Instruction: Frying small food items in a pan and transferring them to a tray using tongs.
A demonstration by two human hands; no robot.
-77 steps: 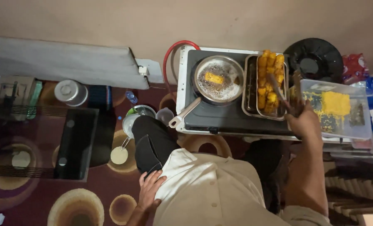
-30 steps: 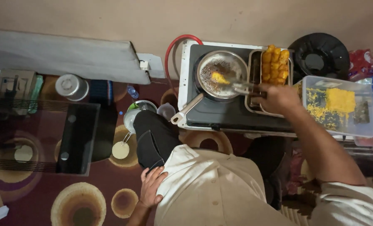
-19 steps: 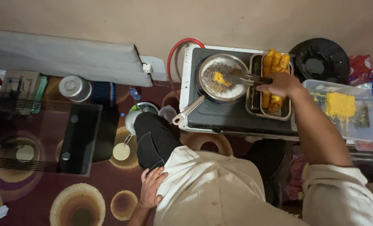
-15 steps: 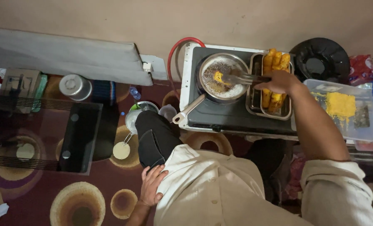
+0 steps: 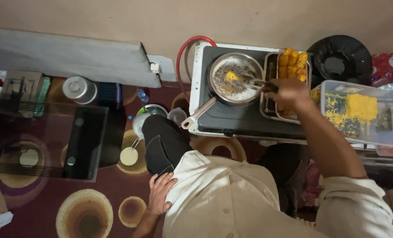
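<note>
Both hands busy: my right hand (image 5: 289,91) grips metal tongs (image 5: 249,82) over the yellow piece (image 5: 231,76) frying in the round steel pan (image 5: 236,79); left hand (image 5: 160,198) rests flat on my hip, bracing.

My right hand (image 5: 289,92) covers part of the metal tray (image 5: 269,66), and whatever the tongs (image 5: 249,82) beyond my fingers grip is too small to tell.

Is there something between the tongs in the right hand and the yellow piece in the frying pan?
Nothing visible blocks it. The right hand holds the tongs, whose tips reach the yellow piece in the frying pan; only bubbling oil surrounds it.
</note>
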